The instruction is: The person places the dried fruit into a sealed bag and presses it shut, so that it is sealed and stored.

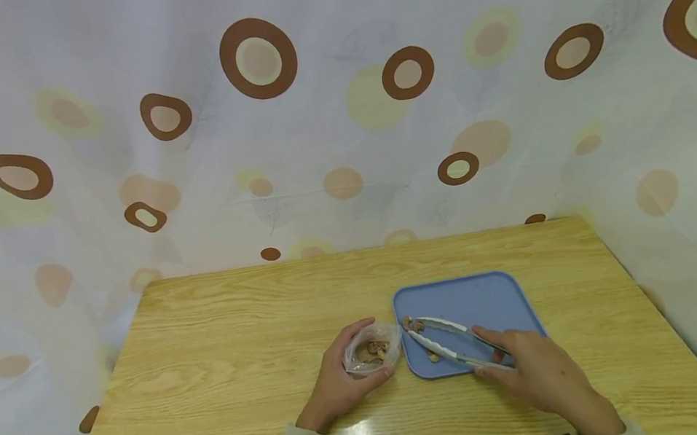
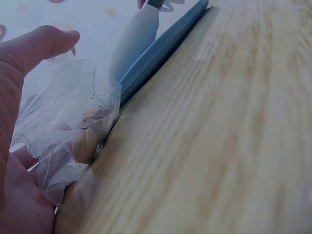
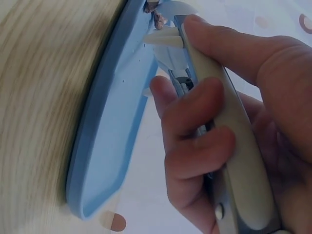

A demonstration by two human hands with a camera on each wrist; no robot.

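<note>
In the head view my left hand (image 1: pixel 337 384) curls round a clear plastic bag (image 1: pixel 356 365) with brown pieces (image 1: pixel 375 350) inside, its mouth facing up beside the tray. The left wrist view shows the bag (image 2: pixel 63 117) between the thumb and the other fingers of that hand (image 2: pixel 19 97). My right hand (image 1: pixel 540 368) grips tongs (image 1: pixel 449 355), whose white tips lie around small brown pieces (image 1: pixel 410 323) at the tray's left edge. Fingers wrap the tongs' handle (image 3: pixel 239 161) in the right wrist view.
The blue tray (image 1: pixel 478 296) lies right of the bag on the wooden table (image 1: pixel 227 351). Another brown piece (image 1: pixel 433 357) is near the tray's front left corner. A patterned curtain (image 1: pixel 337 131) hangs behind the table and along its sides.
</note>
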